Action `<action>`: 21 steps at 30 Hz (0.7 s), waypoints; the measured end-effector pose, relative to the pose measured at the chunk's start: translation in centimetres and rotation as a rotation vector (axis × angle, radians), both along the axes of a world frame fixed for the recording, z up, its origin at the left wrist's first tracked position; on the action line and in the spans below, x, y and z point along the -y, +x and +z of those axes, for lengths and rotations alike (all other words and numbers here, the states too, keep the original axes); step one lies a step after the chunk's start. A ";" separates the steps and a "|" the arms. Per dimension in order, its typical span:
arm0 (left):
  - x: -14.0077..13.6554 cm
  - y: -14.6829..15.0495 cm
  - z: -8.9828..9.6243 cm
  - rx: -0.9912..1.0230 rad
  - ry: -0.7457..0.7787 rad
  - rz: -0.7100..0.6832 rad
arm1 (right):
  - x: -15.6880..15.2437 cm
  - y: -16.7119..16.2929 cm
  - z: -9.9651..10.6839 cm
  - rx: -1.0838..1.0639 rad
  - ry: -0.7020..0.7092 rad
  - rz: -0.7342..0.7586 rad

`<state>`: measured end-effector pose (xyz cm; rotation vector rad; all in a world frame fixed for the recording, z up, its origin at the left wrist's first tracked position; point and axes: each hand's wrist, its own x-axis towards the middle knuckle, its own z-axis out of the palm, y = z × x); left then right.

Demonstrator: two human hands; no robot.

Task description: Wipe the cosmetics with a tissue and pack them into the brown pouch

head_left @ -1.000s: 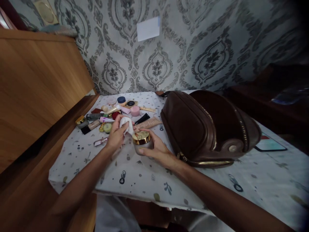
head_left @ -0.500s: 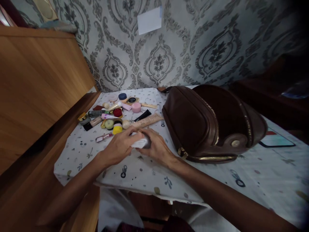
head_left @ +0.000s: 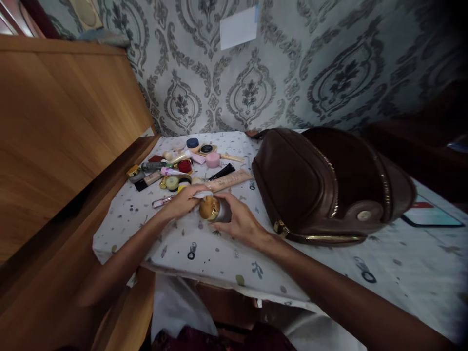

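My right hand point(head_left: 241, 219) is closed around a small jar with a gold lid point(head_left: 210, 208) and a greyish body, held over the front of the table. The lid faces left and toward me. My left hand point(head_left: 185, 201) pinches a folded white cloth point(head_left: 203, 194) close to the jar's upper edge; I cannot tell whether the two touch. Just beyond the hands lie a beige tube point(head_left: 230, 180) and a black tube point(head_left: 222, 171). A clear lip gloss tube point(head_left: 163, 201) rests beside my left hand, partly covered by it.
Several cosmetics lie in a group at the back left, among them a pink jar point(head_left: 212, 160), a blue-lidded jar point(head_left: 192, 144) and another gold-lidded jar point(head_left: 135, 173). A brown leather bag point(head_left: 292, 185) stands to the right, with a phone point(head_left: 433, 214) behind it. A wooden cabinet point(head_left: 73, 107) borders the left.
The cloth has moved off the jar's front toward its upper left, so the gold lid now shows. My left hand has shifted slightly up; the view has swung a little left.
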<state>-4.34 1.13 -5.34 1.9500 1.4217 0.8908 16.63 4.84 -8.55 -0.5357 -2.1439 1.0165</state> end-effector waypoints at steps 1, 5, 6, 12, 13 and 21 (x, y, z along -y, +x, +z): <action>0.2 -0.1 -0.8 0.017 -0.002 0.013 | 0.0 0.0 0.0 -0.001 -0.020 -0.013; 1.8 0.1 -2.2 0.007 0.070 0.064 | 0.0 -0.1 0.0 -0.008 -0.031 -0.040; 2.3 0.2 -2.1 -0.011 0.084 0.068 | -0.1 0.0 0.0 -0.013 -0.023 -0.041; 4.3 0.2 -0.3 -0.115 0.099 0.086 | -0.3 0.0 -0.3 -0.051 0.022 -0.050; 4.4 0.3 0.0 -0.137 0.118 0.095 | -0.3 -0.1 -0.3 -0.058 0.039 -0.049; 4.9 2.7 1.5 -0.246 0.417 0.092 | 0.0 -0.2 -0.4 -0.039 0.068 0.010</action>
